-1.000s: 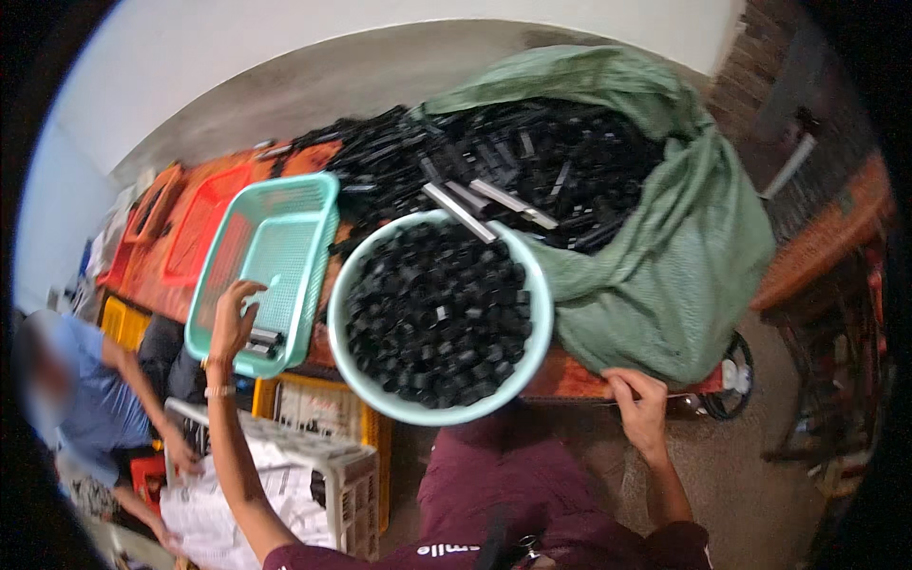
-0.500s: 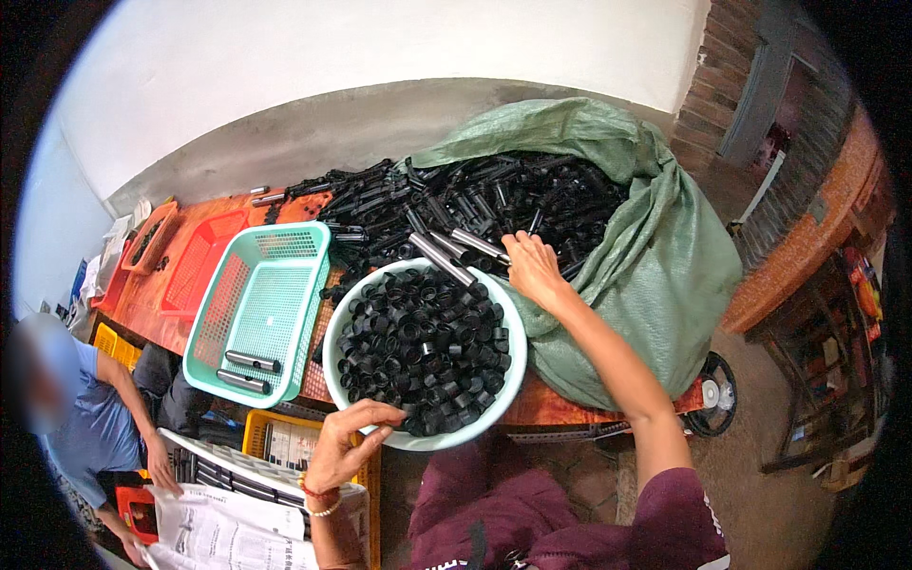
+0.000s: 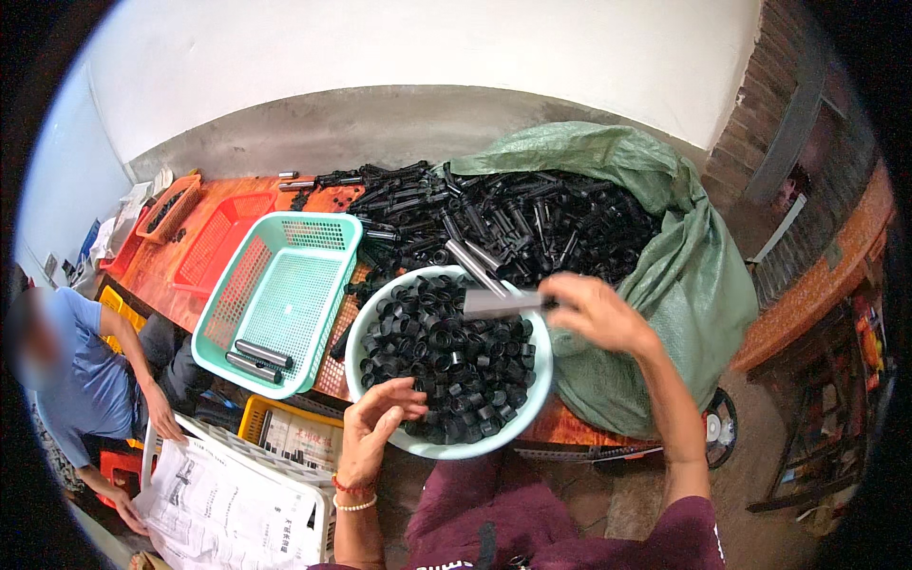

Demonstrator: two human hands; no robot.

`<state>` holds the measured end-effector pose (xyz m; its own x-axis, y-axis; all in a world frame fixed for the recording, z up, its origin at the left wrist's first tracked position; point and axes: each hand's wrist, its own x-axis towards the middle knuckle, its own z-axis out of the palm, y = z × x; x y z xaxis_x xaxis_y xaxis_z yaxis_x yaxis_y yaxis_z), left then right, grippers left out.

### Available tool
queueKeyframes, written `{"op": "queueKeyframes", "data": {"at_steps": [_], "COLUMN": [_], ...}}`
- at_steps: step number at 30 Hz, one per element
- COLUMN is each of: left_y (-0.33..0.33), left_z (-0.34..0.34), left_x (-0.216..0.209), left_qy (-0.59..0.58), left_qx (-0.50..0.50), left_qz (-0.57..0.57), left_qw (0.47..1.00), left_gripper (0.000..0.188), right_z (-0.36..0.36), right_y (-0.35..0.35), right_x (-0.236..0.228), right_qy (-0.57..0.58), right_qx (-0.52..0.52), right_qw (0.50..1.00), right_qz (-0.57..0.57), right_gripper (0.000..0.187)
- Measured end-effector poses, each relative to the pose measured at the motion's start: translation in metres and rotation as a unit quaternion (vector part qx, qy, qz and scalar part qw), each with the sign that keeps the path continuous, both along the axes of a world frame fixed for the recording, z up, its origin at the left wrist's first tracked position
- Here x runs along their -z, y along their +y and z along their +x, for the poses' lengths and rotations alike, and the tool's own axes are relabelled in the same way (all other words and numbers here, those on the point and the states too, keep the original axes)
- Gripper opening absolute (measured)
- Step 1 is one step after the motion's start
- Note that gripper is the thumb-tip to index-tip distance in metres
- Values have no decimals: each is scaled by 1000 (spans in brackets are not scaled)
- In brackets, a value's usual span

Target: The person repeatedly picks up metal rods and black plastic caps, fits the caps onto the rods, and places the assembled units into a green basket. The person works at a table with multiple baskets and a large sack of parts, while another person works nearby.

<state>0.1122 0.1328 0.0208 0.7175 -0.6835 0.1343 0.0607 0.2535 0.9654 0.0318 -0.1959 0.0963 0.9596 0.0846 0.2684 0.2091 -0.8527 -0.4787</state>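
A silver tube (image 3: 496,305), blurred, hangs over the bowl (image 3: 354,353), pinched in your right hand (image 3: 594,312).
It points leftward above the black rings (image 3: 458,358) that fill the bowl. Your left hand (image 3: 373,429) curls at the bowl's near left side; whether it pinches a ring, I cannot tell. Two more tubes (image 3: 264,354) lie in the teal basket (image 3: 299,285) leftward; black parts (image 3: 518,223) heap behind, beside a green sack (image 3: 655,366).

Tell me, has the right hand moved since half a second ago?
Yes. Against the pale bowl, the right hand has come away from the black pile, toward the person and slightly rightward, holding a tube.
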Motion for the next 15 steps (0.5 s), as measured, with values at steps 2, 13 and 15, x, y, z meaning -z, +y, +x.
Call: {"op": "queueKeyframes", "data": {"at_steps": [2,13,15], "left_y": [-7,-26,-17], "left_z": [0,-33,-32], "left_x": [-3,18,25], "left_qy": [55,277,293], "left_qx": [76,394,331], "left_qz": [-25,-12,-43], "left_qw": [995,876,896], "left_gripper": [47,50,50], "right_z": [-19,13,39], "right_y": [28,73,40], "right_x": [-10,-2,-9], "right_qy": [62,150,91], "right_qx": [-142,-277,-51], "right_qw": [988,939,991], "right_qz": [-21,136,84], "right_gripper": [31,45,36]}}
